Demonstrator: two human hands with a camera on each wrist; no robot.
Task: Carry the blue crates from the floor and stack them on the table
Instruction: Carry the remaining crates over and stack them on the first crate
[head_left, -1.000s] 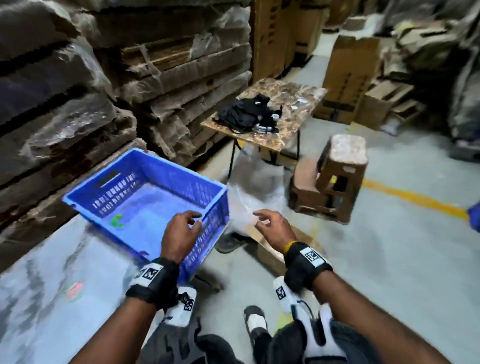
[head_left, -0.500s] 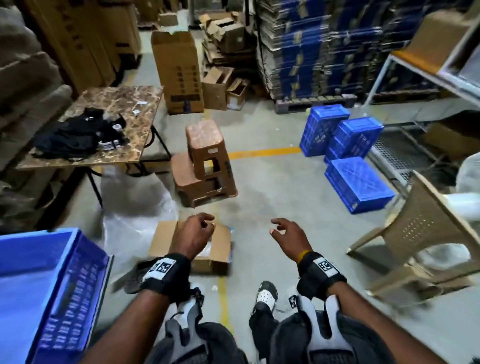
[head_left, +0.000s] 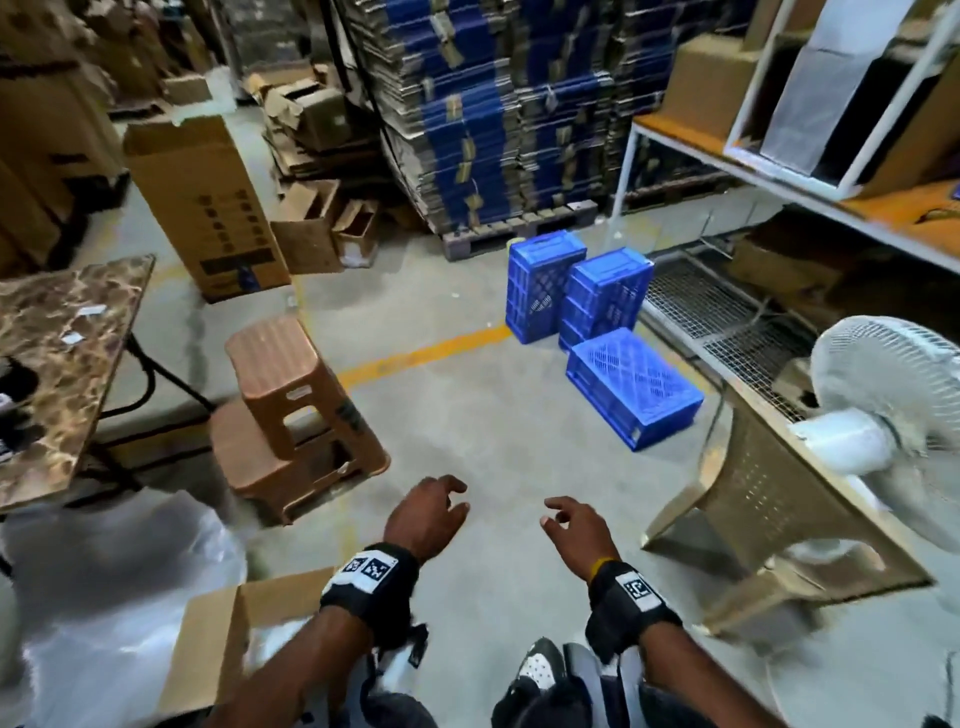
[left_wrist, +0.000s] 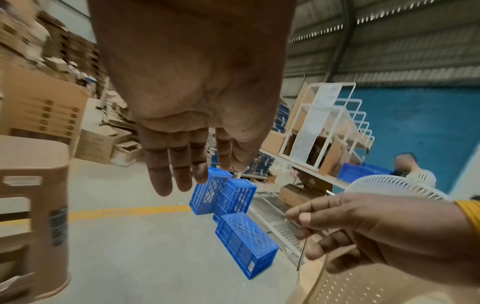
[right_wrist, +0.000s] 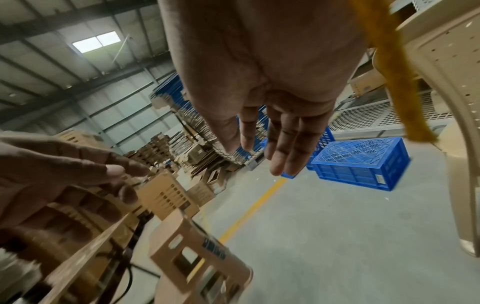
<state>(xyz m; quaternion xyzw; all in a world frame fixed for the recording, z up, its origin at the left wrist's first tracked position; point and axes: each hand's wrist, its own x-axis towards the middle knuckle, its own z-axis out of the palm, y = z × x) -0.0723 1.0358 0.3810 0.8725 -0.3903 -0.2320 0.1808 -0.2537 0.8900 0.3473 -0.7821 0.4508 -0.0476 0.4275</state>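
A second ago my left hand was letting go of a crate on the table; now I have turned away and both hands are empty, fingers loosely curled, my right hand level with the left. I judge that crate delivered and the next fetch begun. Three blue crates wait ahead on the grey concrete floor, beyond a yellow line. A brown stool stands to my left, a beige chair and white fan to my right, stacked cardboard behind.
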